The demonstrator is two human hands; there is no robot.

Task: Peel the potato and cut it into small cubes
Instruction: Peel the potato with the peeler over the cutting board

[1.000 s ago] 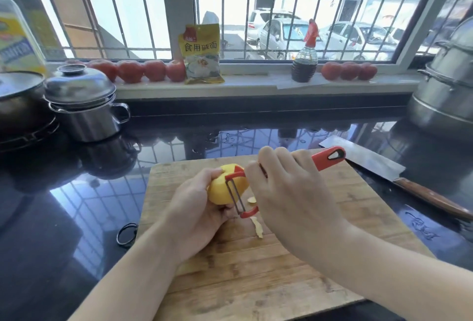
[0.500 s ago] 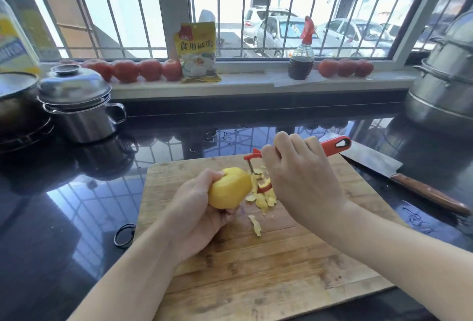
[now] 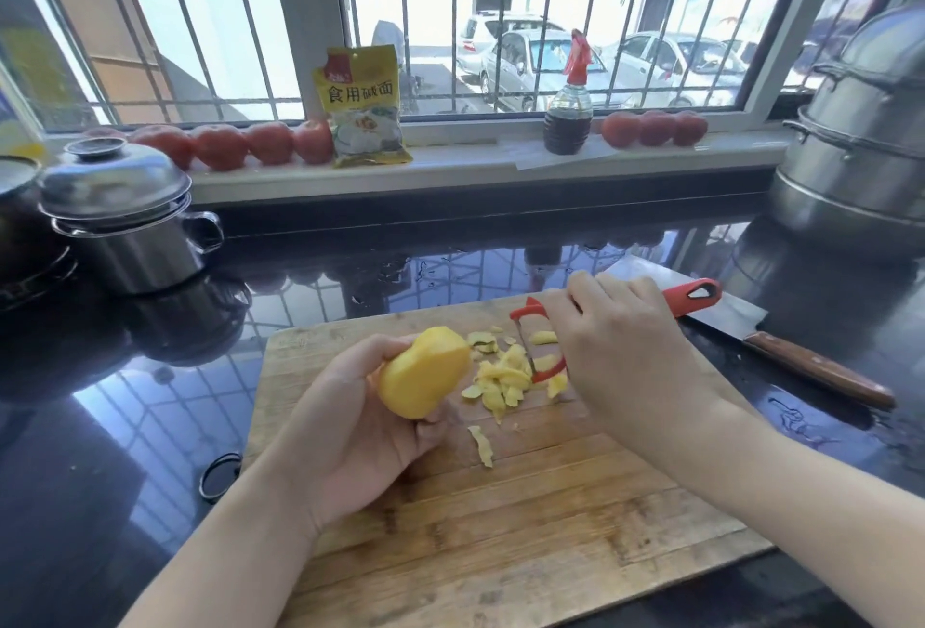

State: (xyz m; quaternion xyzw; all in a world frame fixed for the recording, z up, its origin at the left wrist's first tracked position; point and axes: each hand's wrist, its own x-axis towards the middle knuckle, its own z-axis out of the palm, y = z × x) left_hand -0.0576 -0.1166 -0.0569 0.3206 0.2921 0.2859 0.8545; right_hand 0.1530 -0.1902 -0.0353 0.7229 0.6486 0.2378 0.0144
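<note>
— Since every side of the potato I can see looks bare and yellow, is the peeling nearly over?

— Seems so. The left hand has its fingers curled round it, holding it above the near-left part of the cutting board. The right hand grips the red peeler over the pile of peels, apart from the potato.

— And the cubes?

— Not started. The potato is whole, and the knife lies untouched at the far right.
</note>
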